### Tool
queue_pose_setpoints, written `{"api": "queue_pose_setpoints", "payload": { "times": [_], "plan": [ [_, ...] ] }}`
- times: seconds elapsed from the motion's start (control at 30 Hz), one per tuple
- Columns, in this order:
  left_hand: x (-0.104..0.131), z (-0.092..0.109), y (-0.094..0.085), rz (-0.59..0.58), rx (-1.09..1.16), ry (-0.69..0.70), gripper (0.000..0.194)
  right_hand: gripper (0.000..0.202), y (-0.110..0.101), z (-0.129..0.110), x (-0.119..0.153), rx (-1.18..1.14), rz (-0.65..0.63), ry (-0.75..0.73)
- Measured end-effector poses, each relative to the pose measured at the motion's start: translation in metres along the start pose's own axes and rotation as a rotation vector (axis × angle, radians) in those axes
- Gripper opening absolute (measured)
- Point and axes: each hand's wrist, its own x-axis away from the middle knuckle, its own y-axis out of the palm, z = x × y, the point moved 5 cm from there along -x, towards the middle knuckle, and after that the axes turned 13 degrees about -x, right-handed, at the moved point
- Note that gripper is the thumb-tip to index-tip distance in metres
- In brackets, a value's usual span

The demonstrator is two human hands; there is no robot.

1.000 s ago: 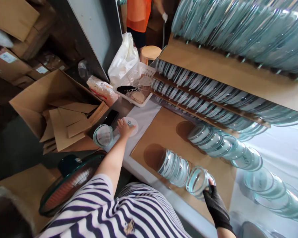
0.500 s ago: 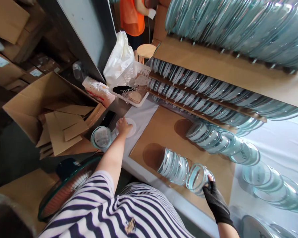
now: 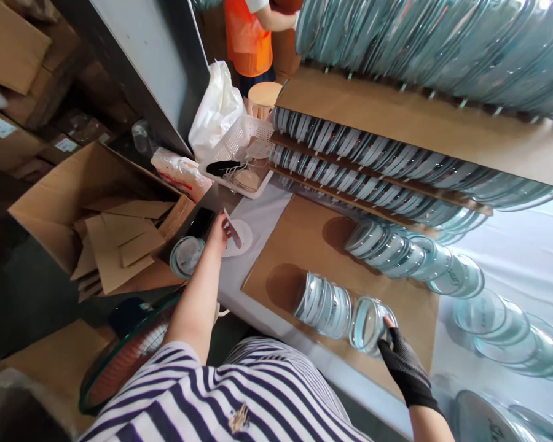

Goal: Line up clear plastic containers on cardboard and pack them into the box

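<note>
My left hand [image 3: 217, 232] is bare and lifts one white round paper disc [image 3: 233, 228] by its edge off a small stack of discs [image 3: 243, 239] on the white-covered table. A taped glass lid [image 3: 187, 255] lies just left of that hand. My right hand [image 3: 396, 359], in a black fingerless glove, grips a round glass lid [image 3: 367, 323] standing on edge on a brown cardboard sheet [image 3: 304, 245]. A short row of glass lids [image 3: 322, 301] leans right beside it.
A longer row of glass lids [image 3: 410, 258] lies across the cardboard and cloth. Cardboard racks [image 3: 387, 129] full of upright lids rise behind. A white basket [image 3: 239, 156], a white bag, an open carton [image 3: 96, 209] and a fan [image 3: 129, 344] stand left. A person in orange works at the back.
My left hand went from pressing flat on the disc stack to pinching one disc and tilting it up. The right hand stays on the same glass lid.
</note>
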Motion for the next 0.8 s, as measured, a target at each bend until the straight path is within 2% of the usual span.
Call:
{"api": "queue_pose_setpoints", "payload": {
  "times": [0.1, 0.17, 0.23, 0.3, 0.33, 0.37, 0.43, 0.5, 0.57, 0.63, 0.7, 0.73, 0.8],
  "plan": [
    [0.022, 0.011, 0.005, -0.178, 0.249, 0.039, 0.064, 0.077, -0.009, -0.029, 0.002, 0.042, 0.082, -0.087],
    [0.05, 0.029, 0.026, -0.356, 0.482, 0.078, 0.065, 0.076, -0.011, -0.07, 0.018, 0.061, 0.193, -0.193],
    [0.089, 0.051, 0.064, -0.541, 0.631, 0.098, 0.065, 0.074, 0.002, -0.122, 0.043, 0.044, 0.248, -0.311],
    [0.14, 0.072, 0.112, -0.721, 0.652, 0.1, 0.065, 0.083, 0.029, -0.171, 0.062, 0.028, 0.191, -0.39],
    [0.169, 0.079, 0.137, -0.815, 0.62, 0.1, 0.066, 0.085, 0.044, -0.189, 0.067, 0.021, 0.156, -0.42],
    [0.199, 0.085, 0.161, -0.908, 0.568, 0.104, 0.068, 0.076, 0.055, -0.2, 0.069, 0.011, 0.138, -0.432],
    [0.252, 0.091, 0.199, -1.061, 0.428, 0.149, 0.07, 0.047, 0.059, -0.194, 0.072, -0.01, 0.235, -0.339],
    [0.287, 0.096, 0.224, -1.082, 0.267, 0.312, 0.066, 0.043, 0.041, -0.159, 0.087, -0.003, 0.442, -0.139],
    [0.306, 0.109, 0.243, -0.995, 0.05, 0.634, 0.066, 0.05, 0.014, -0.114, 0.12, 0.028, 0.655, 0.081],
    [0.319, 0.126, 0.263, -0.895, -0.239, 1.03, 0.07, 0.055, -0.008, -0.077, 0.159, 0.061, 0.78, 0.232],
    [0.329, 0.139, 0.29, -0.877, -0.528, 1.366, 0.073, 0.056, -0.021, -0.053, 0.189, 0.099, 0.817, 0.306],
    [0.333, 0.142, 0.303, -0.9, -0.641, 1.481, 0.076, 0.054, -0.024, -0.046, 0.198, 0.119, 0.805, 0.312],
    [0.338, 0.146, 0.326, -0.973, -0.776, 1.598, 0.08, 0.049, -0.023, -0.041, 0.206, 0.156, 0.728, 0.264]
  ]
}}
